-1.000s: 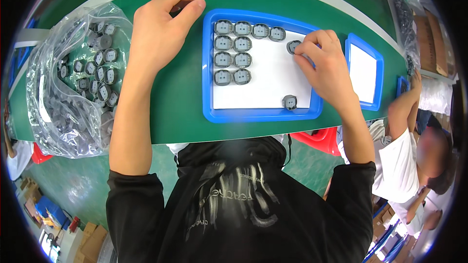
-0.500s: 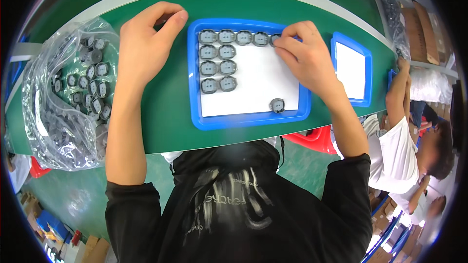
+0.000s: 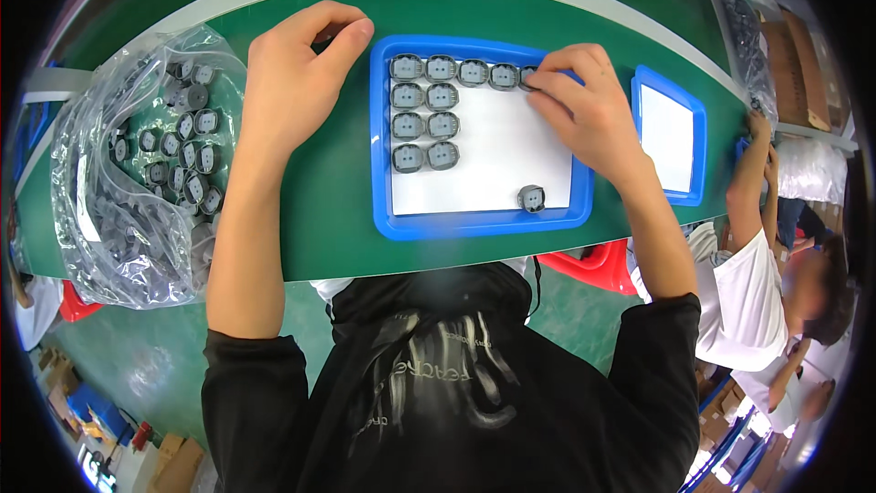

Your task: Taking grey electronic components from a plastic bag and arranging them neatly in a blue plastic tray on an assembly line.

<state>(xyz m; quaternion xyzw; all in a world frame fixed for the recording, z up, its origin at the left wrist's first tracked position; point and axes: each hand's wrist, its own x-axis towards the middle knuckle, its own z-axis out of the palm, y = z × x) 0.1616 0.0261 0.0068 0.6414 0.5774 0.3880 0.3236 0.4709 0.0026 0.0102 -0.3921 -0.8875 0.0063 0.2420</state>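
My right hand [image 3: 589, 105] is at the far right corner of a blue tray [image 3: 380, 146]. Its thumb and fingers pinch a grey plastic connector housing [image 3: 527, 79] at the end of the back row, partly hidden by the fingertips. Several like housings [image 3: 442, 94] stand in rows along the tray's back and left side, on a white sheet [image 3: 493, 151]. One lone housing [image 3: 531, 198] sits near the front right corner. My left hand [image 3: 306, 73] hovers left of the tray, fingers curled and thumb against them, with nothing visible in it.
A clear plastic bag [image 3: 128, 228] with several loose grey housings [image 3: 193, 157] lies at the left of the green table [image 3: 319, 219]. A second blue tray [image 3: 699, 141] with a white sheet lies to the right. A person in a white shirt [image 3: 748, 301] sits beyond it; a red stool [image 3: 598, 267] is below the table edge.
The whole view has shifted a little, so tray and bag appear farther right. My left hand has come slightly nearer the tray's far left corner. My right hand keeps its pinch on the corner housing.
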